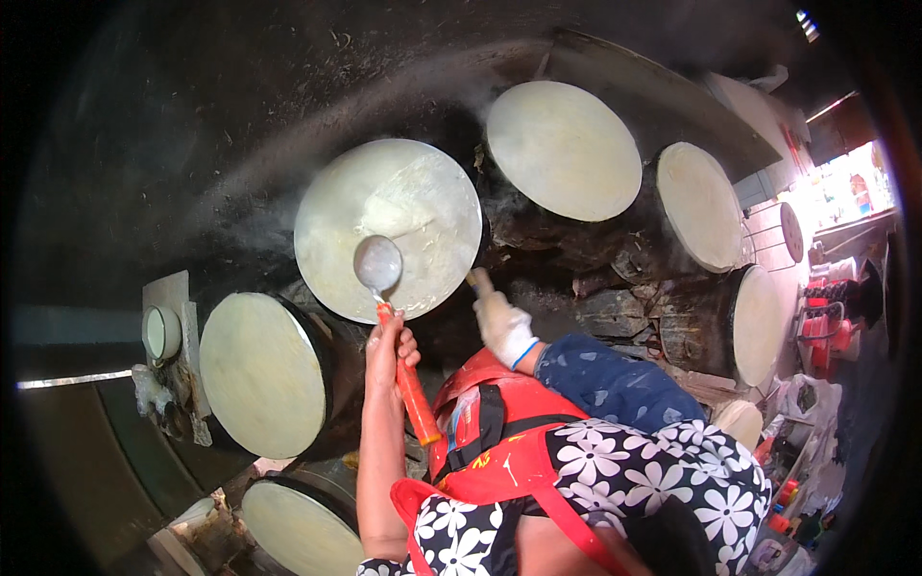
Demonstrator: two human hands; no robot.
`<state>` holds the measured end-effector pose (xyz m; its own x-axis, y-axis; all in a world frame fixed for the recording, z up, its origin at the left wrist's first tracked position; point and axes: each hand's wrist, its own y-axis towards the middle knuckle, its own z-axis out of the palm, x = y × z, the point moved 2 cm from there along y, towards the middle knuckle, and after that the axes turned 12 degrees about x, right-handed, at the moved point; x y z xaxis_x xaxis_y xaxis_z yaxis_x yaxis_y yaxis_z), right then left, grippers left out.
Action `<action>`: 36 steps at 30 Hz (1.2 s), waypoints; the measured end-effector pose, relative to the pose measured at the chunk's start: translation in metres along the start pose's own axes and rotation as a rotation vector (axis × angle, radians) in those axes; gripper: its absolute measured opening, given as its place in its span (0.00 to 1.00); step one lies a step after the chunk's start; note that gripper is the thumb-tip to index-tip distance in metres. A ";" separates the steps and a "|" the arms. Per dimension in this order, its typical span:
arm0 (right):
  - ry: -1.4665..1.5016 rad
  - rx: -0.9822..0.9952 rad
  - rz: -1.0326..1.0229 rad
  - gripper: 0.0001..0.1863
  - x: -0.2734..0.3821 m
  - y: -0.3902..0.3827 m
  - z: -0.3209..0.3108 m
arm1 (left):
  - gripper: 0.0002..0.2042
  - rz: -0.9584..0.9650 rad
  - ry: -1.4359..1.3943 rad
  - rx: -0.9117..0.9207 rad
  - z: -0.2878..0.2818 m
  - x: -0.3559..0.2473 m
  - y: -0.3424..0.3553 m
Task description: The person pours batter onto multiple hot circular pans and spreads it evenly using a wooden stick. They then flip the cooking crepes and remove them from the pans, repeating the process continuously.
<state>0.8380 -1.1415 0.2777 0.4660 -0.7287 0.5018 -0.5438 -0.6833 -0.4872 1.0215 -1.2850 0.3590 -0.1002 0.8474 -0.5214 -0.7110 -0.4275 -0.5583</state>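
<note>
My bare left hand (386, 348) is wrapped round the red handle of a ladle (377, 263). The ladle's round bowl, coated with pale batter, is over the lower part of a large round griddle (322, 230). Pale batter (403, 209) lies unevenly on that griddle, thicker and streaked around the middle. To the right, my right hand (504, 328) wears a white glove and is closed round a short tan stick (478, 281), which looks wooden. The stick's tip is at the griddle's lower right edge; its far end cannot be made out.
More round griddles covered in pale sheets curve around me: one at the left (261, 374), one at the upper right (565, 149) and several others. A white bowl (161, 332) stands at the far left. Split firewood (615, 312) lies between the stoves. Steam hangs over the griddles.
</note>
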 end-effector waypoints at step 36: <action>-0.256 -0.090 -0.303 0.29 0.046 0.045 -0.107 | 0.25 0.091 -0.953 0.396 0.014 -0.052 -0.055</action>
<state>0.7607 -1.2012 0.3555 0.7672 -0.4905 0.4132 -0.4086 -0.8704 -0.2746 1.0559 -1.3016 0.4259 -0.5516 0.7885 0.2722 -0.8339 -0.5142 -0.2003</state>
